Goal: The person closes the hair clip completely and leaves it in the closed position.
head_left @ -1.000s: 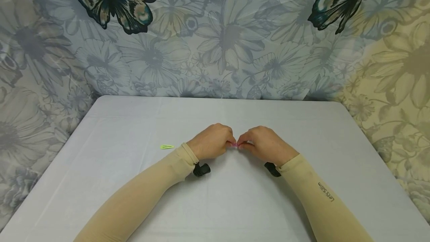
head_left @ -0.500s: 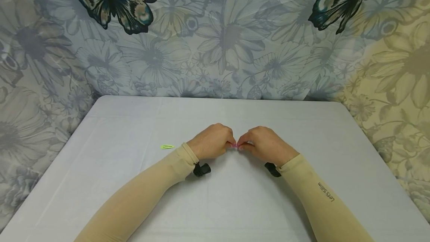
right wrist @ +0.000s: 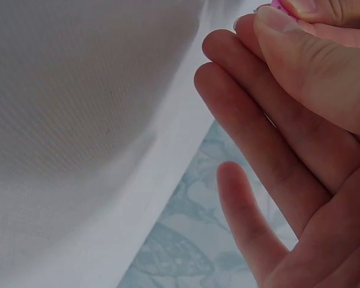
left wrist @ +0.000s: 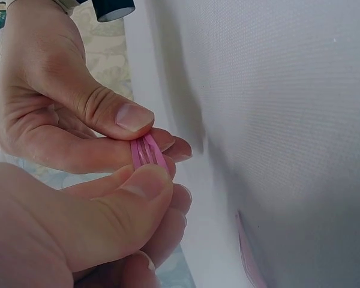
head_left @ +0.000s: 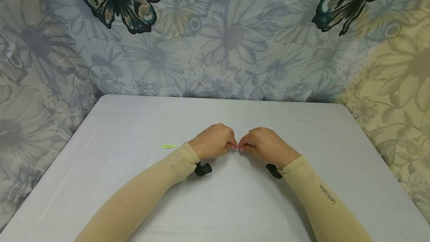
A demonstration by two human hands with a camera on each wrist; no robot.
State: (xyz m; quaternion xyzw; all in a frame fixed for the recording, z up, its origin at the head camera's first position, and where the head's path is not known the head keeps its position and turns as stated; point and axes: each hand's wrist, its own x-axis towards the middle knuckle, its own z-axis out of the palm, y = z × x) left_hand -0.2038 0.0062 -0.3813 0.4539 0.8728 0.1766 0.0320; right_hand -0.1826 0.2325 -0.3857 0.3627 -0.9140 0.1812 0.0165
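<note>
Over the middle of the white table, a small pink snap hair clip (left wrist: 148, 150) is pinched between both hands. My left hand (head_left: 215, 141) holds one end between thumb and forefinger. At the other end, my right hand (head_left: 268, 145) has its thumb and forefinger on the clip; in the right wrist view its other fingers (right wrist: 261, 144) extend loosely. Only a bit of the pink shows there, past the thumb. A yellow-green hair clip (head_left: 169, 146) lies flat on the table, left of the left hand. The fingers cover the clip's ends.
The white-covered table (head_left: 134, 122) reaches back to a wall hanging (head_left: 231, 44) printed with flowers and butterflies. A slim pinkish item (left wrist: 249, 255) lies on the cloth in the left wrist view, cut off by the frame. Dark wrist cameras (head_left: 203, 169) hang under both wrists.
The head view has shifted very slightly, moving the scene a little to the right. Both hands keep their pinch on the pink hair clip, with no clear movement.
</note>
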